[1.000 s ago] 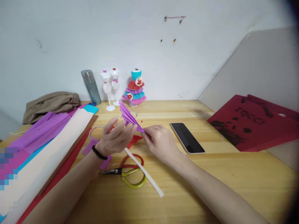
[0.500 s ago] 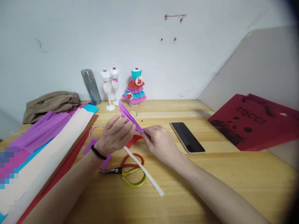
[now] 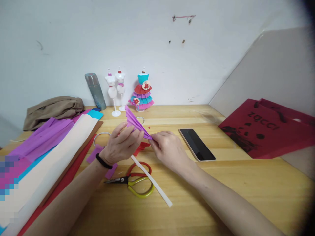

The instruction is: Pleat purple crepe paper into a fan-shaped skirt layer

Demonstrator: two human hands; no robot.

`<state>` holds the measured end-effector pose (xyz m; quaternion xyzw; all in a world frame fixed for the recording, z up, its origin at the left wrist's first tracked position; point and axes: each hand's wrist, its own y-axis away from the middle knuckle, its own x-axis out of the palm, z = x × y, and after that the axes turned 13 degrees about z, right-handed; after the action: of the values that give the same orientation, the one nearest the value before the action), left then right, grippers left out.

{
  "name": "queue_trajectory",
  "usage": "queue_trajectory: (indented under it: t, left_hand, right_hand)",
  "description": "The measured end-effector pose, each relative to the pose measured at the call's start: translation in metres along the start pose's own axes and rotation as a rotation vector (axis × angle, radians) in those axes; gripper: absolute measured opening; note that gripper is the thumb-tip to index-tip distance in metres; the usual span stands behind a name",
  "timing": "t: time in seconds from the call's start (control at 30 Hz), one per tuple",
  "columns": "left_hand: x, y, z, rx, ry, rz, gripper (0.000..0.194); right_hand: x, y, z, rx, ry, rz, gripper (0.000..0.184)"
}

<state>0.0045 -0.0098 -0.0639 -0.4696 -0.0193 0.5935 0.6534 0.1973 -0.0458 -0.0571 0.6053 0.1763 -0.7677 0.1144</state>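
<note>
A piece of purple crepe paper [image 3: 136, 123], gathered into fan-like pleats, is held above the table between both hands. My right hand [image 3: 171, 149] pinches its narrow gathered end between thumb and fingers. On the wide part, my left hand [image 3: 123, 144] has its fingers curled against the pleats; a black band circles that wrist. Below the hands lie scissors [image 3: 125, 180] with one red and one yellow handle, blades to the left. A white paper strip [image 3: 159, 190] crosses their handles. Red crepe paper [image 3: 140, 149] lies partly hidden behind the hands, and purple scraps [image 3: 93, 155] sit by the left wrist.
Crepe paper sheets [image 3: 56, 150] are stacked at left beside a brown cloth [image 3: 54, 109]. Against the wall stand a flask [image 3: 95, 91], two white dress forms [image 3: 112, 91] and a form in a ruffled paper dress [image 3: 142, 93]. A phone [image 3: 197, 145] and a red bag [image 3: 263, 131] lie at right.
My left hand has shifted very slightly along the purple paper, and its pleats look a little more bunched. My right hand keeps its pinch.
</note>
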Motion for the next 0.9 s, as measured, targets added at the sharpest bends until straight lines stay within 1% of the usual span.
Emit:
queue_trajectory:
  t: [0.13,0.43,0.57,0.7,0.9]
  left_hand:
    - [0.0017,0.0039,-0.0016,0.006,-0.012,-0.023,0.019]
    - [0.0026,0.0031,0.0012,-0.039,0.004,-0.02,0.019]
    - [0.0,0.0009,0.0036,-0.02,0.03,0.011,0.016]
    - [-0.001,-0.0003,0.0043,0.003,0.041,0.006,0.013]
    - [-0.0018,-0.0002,0.0031,0.028,-0.021,0.025,0.018]
  right_hand:
    - [0.0003,0.0004,-0.0002,-0.001,0.001,-0.013,0.024]
    - [0.003,0.0008,-0.0004,-0.031,0.08,-0.065,0.023]
    - [0.003,0.0007,-0.0004,-0.057,0.1,-0.073,0.022]
    - [0.0034,0.0005,-0.0005,-0.059,0.101,-0.065,0.022]
    - [0.0042,0.0012,-0.0013,-0.082,0.102,-0.075,0.023]
